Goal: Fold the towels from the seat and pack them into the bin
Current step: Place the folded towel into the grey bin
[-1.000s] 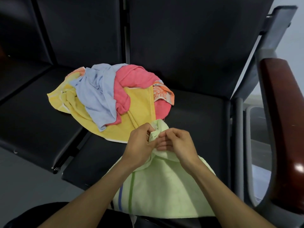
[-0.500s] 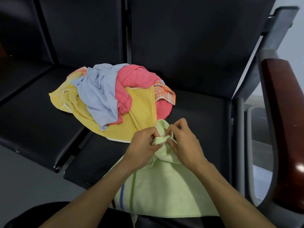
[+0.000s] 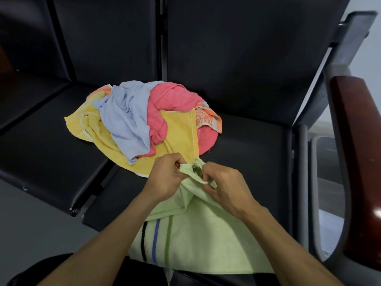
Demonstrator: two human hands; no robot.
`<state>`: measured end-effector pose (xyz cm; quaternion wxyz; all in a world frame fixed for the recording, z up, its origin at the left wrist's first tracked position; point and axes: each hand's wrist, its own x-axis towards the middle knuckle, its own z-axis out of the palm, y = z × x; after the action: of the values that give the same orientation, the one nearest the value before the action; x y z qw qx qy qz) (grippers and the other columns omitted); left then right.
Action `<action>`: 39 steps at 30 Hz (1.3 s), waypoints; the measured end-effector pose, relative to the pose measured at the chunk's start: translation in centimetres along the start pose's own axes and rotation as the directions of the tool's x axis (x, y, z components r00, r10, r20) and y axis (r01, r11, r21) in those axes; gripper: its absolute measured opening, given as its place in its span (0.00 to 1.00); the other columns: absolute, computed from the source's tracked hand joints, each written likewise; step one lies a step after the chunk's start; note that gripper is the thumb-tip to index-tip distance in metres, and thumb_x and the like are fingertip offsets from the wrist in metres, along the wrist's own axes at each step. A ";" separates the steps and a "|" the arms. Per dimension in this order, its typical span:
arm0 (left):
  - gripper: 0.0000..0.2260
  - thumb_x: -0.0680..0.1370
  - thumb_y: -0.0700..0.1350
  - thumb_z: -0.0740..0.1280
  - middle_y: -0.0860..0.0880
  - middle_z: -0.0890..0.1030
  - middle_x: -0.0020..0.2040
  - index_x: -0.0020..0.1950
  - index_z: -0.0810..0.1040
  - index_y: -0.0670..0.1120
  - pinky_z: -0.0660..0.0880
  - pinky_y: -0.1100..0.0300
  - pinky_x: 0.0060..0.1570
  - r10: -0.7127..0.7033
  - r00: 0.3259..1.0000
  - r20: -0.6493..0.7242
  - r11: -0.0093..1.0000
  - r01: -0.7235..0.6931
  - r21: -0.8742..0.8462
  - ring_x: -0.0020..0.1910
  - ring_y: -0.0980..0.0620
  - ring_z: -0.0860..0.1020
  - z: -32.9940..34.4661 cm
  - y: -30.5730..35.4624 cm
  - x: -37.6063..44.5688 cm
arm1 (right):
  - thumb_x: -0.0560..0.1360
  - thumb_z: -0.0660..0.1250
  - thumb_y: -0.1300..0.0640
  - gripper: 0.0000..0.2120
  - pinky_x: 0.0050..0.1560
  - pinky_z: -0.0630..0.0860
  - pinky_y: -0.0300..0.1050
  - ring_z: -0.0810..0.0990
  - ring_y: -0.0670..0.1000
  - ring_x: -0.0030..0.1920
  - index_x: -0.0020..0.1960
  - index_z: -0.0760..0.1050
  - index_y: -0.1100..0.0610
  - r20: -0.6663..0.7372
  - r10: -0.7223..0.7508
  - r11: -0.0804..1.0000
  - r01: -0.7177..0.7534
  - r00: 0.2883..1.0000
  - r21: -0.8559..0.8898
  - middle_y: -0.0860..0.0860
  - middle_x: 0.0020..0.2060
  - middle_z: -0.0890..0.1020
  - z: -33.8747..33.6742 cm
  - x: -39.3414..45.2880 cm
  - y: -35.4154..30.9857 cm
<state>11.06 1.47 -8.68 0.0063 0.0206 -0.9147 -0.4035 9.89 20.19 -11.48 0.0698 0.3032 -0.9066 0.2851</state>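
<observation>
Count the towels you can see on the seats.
5, perhaps more hidden in the heap. Green towel nearest, pinched by both hands. In the heap behind: yellow towel at the bottom, blue towel on top, pink towel beside it, orange patterned towel at the right edge.

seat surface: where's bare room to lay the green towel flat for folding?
Free: the black cushion between the towel pile and the metal frame post, and the neighbouring seat left of the pile. Crowded: the seat's middle and front, where the pile meets the green towel pinched by left hand and right hand.
</observation>
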 end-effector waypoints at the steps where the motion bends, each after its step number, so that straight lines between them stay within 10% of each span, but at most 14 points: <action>1: 0.07 0.72 0.34 0.76 0.59 0.73 0.25 0.39 0.80 0.43 0.65 0.69 0.28 -0.004 1.000 0.009 1.000 0.004 -0.003 0.26 0.63 0.71 0.0 -0.1 0.0 | 0.73 0.68 0.58 0.11 0.33 0.74 0.53 0.73 0.52 0.34 0.40 0.65 0.51 0.020 0.040 0.999 -0.040 0.999 -0.025 0.47 0.36 0.75 0.1 0.0 0.3; 21: 0.04 0.72 0.36 0.75 0.56 0.76 0.30 0.41 0.82 0.41 0.71 0.69 0.31 -0.058 0.991 -0.117 0.997 0.063 0.038 0.29 0.65 0.73 -2.5 -0.3 0.7 | 0.73 0.75 0.48 0.08 0.48 0.65 0.48 0.70 0.51 0.47 0.46 0.84 0.53 -0.090 0.294 0.893 -0.307 0.952 -0.328 0.48 0.44 0.72 -1.4 0.2 3.1; 27: 0.04 0.72 0.37 0.76 0.52 0.79 0.34 0.43 0.82 0.42 0.73 0.69 0.33 -0.111 0.991 -0.073 0.992 0.107 -0.060 0.29 0.63 0.73 -2.8 -0.6 1.0 | 0.70 0.79 0.56 0.05 0.38 0.77 0.40 0.80 0.46 0.36 0.40 0.84 0.57 -0.074 0.546 0.822 -0.516 0.835 0.242 0.47 0.39 0.83 -2.3 0.6 3.0; 39: 0.05 0.73 0.37 0.75 0.51 0.80 0.36 0.43 0.82 0.46 0.80 0.49 0.46 -0.149 0.980 -0.133 0.977 0.126 -0.170 0.34 0.56 0.74 -2.4 -1.3 1.7 | 0.74 0.75 0.59 0.04 0.37 0.74 0.36 0.79 0.45 0.35 0.45 0.82 0.52 0.042 0.564 0.689 -0.498 0.825 0.526 0.48 0.37 0.84 -2.3 0.8 3.3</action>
<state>9.46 -1.26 -7.99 0.0465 0.1125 -0.8727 -0.4728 7.23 23.23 -10.86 -0.0439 0.0167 -0.8386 0.5427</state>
